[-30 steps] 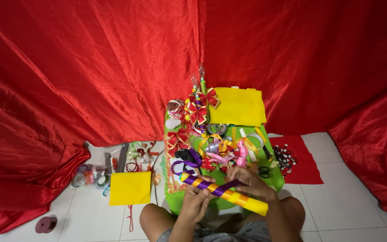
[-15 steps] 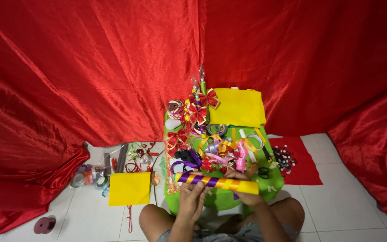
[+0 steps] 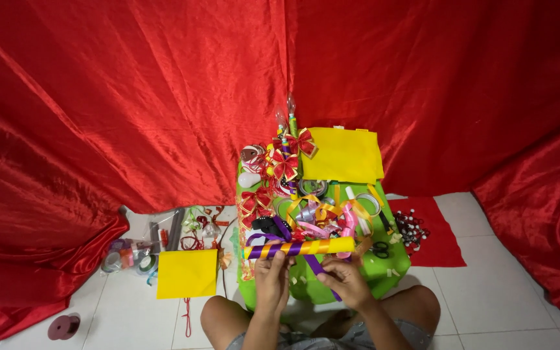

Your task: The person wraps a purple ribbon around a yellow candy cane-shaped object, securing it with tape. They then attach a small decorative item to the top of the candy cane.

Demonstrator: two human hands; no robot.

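Roll [image 3: 299, 247]: lying crosswise just above both hands, long axis left to right.
Left hand [image 3: 272, 272]: gripping the roll near its left end.
Right hand [image 3: 343, 282]: pinching a purple ribbon [image 3: 319, 267] below the roll.
Nearer: left hand.

A yellow roll [image 3: 299, 248] wound with a spiral of purple ribbon [image 3: 319, 266] lies level, crosswise over the near half of the green table [image 3: 384, 272], just in front of the heap of bows and ribbon scraps. Its left part is striped purple; its right end is plain yellow. A loose purple tail hangs down from its middle towards the table's near edge.
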